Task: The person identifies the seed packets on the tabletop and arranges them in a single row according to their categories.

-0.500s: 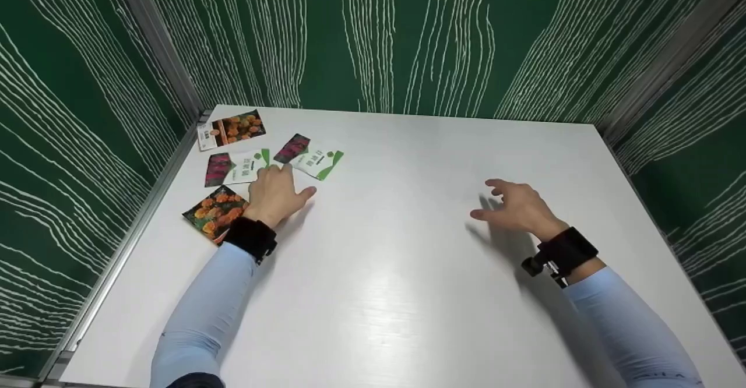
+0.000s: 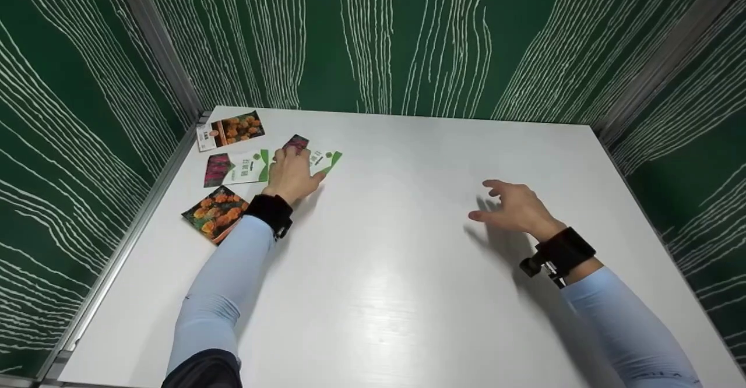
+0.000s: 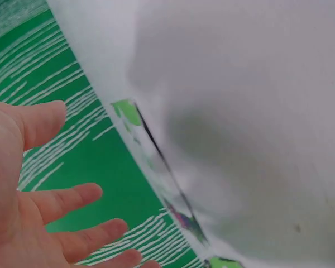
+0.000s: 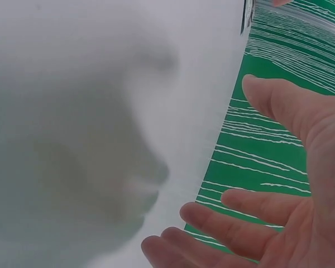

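Note:
My left hand (image 2: 293, 175) hovers over a white-and-green flower seed packet (image 2: 327, 159), hiding part of it in the head view. Its fingers look spread and relaxed in the left wrist view, with the packet (image 3: 127, 113) lying flat beyond them. Just left of that hand lies a matching seed packet (image 2: 247, 168) with a magenta flower picture. An orange-flower packet (image 2: 214, 212) sits by the left wrist, partly covered by the forearm. Over on the right, my right hand (image 2: 516, 207) is held above the table with fingers apart and nothing in them.
Another orange-flower packet (image 2: 238, 128) lies at the table's far left corner. The white tabletop (image 2: 396, 248) is bounded by green walls (image 2: 402, 44) with white wavy lines at the back and both sides. Grey metal posts stand at the far corners.
My left hand has shifted right and slightly away from me, from the left magenta-flower packet to the right one. My right hand holds about the same place.

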Motion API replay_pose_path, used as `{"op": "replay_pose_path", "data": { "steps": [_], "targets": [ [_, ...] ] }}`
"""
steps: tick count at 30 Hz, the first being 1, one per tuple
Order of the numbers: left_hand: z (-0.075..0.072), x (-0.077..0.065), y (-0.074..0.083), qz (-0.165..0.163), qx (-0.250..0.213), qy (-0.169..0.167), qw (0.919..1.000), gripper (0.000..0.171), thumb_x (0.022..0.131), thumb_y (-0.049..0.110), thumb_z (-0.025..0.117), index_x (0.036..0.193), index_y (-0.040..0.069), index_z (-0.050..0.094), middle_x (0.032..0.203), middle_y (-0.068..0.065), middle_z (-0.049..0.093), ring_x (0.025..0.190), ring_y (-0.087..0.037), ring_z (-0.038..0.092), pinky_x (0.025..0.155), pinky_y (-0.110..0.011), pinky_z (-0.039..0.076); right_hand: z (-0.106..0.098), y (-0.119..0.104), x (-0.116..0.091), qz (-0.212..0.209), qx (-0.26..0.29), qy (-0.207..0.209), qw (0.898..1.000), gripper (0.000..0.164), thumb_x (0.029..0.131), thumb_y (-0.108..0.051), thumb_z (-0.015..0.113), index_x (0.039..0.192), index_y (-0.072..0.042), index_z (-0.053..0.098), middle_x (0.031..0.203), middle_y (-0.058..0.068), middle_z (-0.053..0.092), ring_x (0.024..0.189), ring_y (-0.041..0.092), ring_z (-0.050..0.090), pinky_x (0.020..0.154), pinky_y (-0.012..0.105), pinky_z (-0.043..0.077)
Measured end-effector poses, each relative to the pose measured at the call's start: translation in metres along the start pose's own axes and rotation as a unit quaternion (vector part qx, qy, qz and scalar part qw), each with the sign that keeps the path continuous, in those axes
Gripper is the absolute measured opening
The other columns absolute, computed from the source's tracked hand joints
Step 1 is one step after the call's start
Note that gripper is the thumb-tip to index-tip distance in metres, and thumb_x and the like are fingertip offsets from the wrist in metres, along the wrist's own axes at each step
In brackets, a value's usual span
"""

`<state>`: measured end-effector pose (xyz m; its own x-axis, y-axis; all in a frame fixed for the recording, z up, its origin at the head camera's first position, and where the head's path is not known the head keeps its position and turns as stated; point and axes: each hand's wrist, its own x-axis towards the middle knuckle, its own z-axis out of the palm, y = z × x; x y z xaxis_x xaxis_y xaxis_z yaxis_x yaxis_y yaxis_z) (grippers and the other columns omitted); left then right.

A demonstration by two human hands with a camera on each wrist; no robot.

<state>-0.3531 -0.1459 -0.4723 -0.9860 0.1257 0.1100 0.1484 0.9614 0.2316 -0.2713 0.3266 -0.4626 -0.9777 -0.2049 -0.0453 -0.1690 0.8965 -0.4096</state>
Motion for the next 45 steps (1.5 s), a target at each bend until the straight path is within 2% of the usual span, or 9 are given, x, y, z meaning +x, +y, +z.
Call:
{"op": "replay_pose_path", "data": {
  "steps": [4, 7, 13, 19, 25, 30, 36, 45],
  "targets": [
    [0.006, 0.008, -0.003, 0.016, -0.02, -0.012, 0.9996, 0.065, 0.093, 0.046, 0.061, 0.143, 0.007, 0.047, 0.147, -0.025, 0.036, 0.137, -0.049, 0.025, 0.102, -0.062, 0.037, -0.002, 0.0, 0.001, 0.001, 0.001, 0.002, 1.0, 0.091, 0.075, -0.062, 0.075, 0.144, -0.01, 0.046, 0.128, 0.019, 0.062, 0.115, 0.038, 0.058, 0.09, 0.054, 0.046],
    [0.009, 0.015, -0.004, 0.025, -0.025, -0.02, 0.9992, 0.061, 0.094, 0.041, 0.06, 0.144, 0.009, 0.046, 0.149, -0.024, 0.036, 0.137, -0.05, 0.027, 0.103, -0.06, 0.038, -0.003, -0.001, 0.001, 0.004, 0.0, 0.0, 1.0, 0.091, 0.075, -0.062, 0.075, 0.144, -0.011, 0.047, 0.128, 0.017, 0.062, 0.115, 0.037, 0.058, 0.091, 0.053, 0.046],
    [0.01, 0.033, -0.007, 0.034, -0.004, -0.035, 0.9988, 0.055, 0.097, 0.032, 0.056, 0.146, 0.011, 0.044, 0.147, -0.026, 0.036, 0.132, -0.051, 0.03, 0.099, -0.061, 0.04, -0.001, -0.003, 0.002, -0.004, 0.004, -0.007, 1.0, 0.088, 0.075, -0.06, 0.076, 0.143, -0.012, 0.048, 0.129, 0.017, 0.062, 0.117, 0.038, 0.058, 0.092, 0.053, 0.046],
    [0.019, 0.046, -0.007, 0.034, 0.022, -0.042, 0.9983, 0.057, 0.097, 0.035, 0.057, 0.148, 0.013, 0.043, 0.146, -0.027, 0.036, 0.133, -0.052, 0.028, 0.094, -0.065, 0.043, 0.0, -0.007, 0.001, -0.005, 0.004, -0.001, 1.0, 0.085, 0.075, -0.057, 0.077, 0.141, -0.011, 0.05, 0.128, 0.017, 0.062, 0.116, 0.038, 0.058, 0.092, 0.052, 0.046],
    [0.03, 0.045, -0.001, 0.032, 0.034, -0.072, 0.9963, 0.053, 0.097, 0.038, 0.054, 0.143, 0.013, 0.049, 0.145, -0.027, 0.036, 0.135, -0.051, 0.025, 0.097, -0.067, 0.038, -0.002, -0.007, -0.002, -0.009, 0.011, -0.007, 1.0, 0.085, 0.075, -0.056, 0.078, 0.142, -0.011, 0.049, 0.129, 0.019, 0.062, 0.118, 0.039, 0.057, 0.093, 0.053, 0.046],
    [0.033, 0.046, -0.001, 0.046, 0.03, -0.089, 0.9945, 0.048, 0.098, 0.038, 0.052, 0.14, 0.015, 0.053, 0.142, -0.023, 0.04, 0.132, -0.047, 0.031, 0.097, -0.065, 0.039, -0.004, -0.003, -0.007, -0.012, 0.008, 0.001, 1.0, 0.082, 0.076, -0.052, 0.079, 0.14, -0.009, 0.051, 0.127, 0.019, 0.063, 0.116, 0.039, 0.058, 0.091, 0.052, 0.047],
    [0.023, 0.043, -0.004, 0.069, 0.029, -0.118, 0.9902, 0.049, 0.095, 0.037, 0.056, 0.139, 0.015, 0.054, 0.139, -0.021, 0.045, 0.129, -0.045, 0.035, 0.095, -0.062, 0.042, 0.0, -0.002, -0.006, -0.022, 0.009, 0.001, 1.0, 0.081, 0.077, -0.05, 0.079, 0.14, -0.007, 0.052, 0.126, 0.02, 0.064, 0.115, 0.039, 0.058, 0.091, 0.052, 0.047],
    [0.01, 0.033, -0.004, 0.081, 0.005, -0.13, 0.9882, 0.048, 0.09, 0.032, 0.06, 0.135, 0.017, 0.058, 0.137, -0.014, 0.05, 0.126, -0.039, 0.038, 0.102, -0.056, 0.038, 0.004, -0.003, -0.005, -0.021, 0.012, -0.003, 1.0, 0.081, 0.076, -0.051, 0.079, 0.14, -0.009, 0.052, 0.126, 0.019, 0.064, 0.116, 0.038, 0.058, 0.093, 0.052, 0.046]
  ]
}}
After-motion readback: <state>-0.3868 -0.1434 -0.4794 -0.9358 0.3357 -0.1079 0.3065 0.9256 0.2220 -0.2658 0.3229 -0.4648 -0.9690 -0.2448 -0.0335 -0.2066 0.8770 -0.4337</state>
